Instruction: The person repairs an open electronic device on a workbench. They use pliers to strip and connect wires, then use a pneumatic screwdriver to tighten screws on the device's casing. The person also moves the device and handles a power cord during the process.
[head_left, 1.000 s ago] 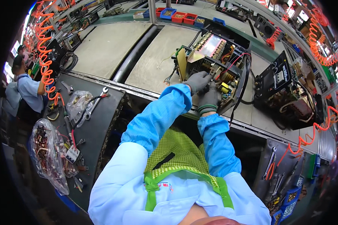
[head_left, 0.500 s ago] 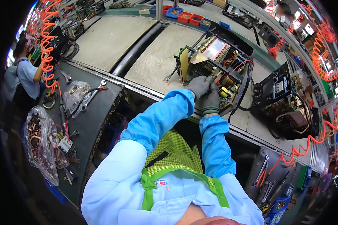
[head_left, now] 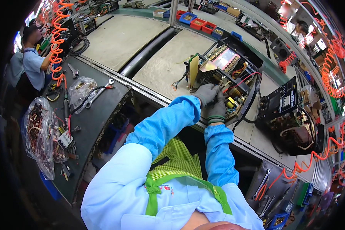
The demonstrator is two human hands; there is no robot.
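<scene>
An opened electronic unit (head_left: 223, 57) with heat sinks, coils and boards lies on the conveyor bench in front of me. My left hand (head_left: 205, 94), in a grey glove, is at its near side, fingers closed in against the heat sink area. Right beside it, my right hand (head_left: 217, 109), also gloved, reaches up with its fingers bent together at the same spot. What the fingertips grip, if anything, is hidden by the gloves. A yellow coil (head_left: 230, 102) and a red wire (head_left: 246, 78) are just right of my right hand. A tan board (head_left: 194, 72) stands upright left of the unit.
A second black unit (head_left: 281, 100) stands on the bench to the right. On the left side table lie wrenches (head_left: 99, 93), a bag of wired parts (head_left: 38, 132) and a power driver. Parts bins (head_left: 197, 23) line the far edge. Orange coiled hoses hang at both sides; other people work beyond.
The whole view has shifted slightly, with the bench sitting a little lower and to the right. Both hands stay at the same part of the unit, fingers slightly repositioned.
</scene>
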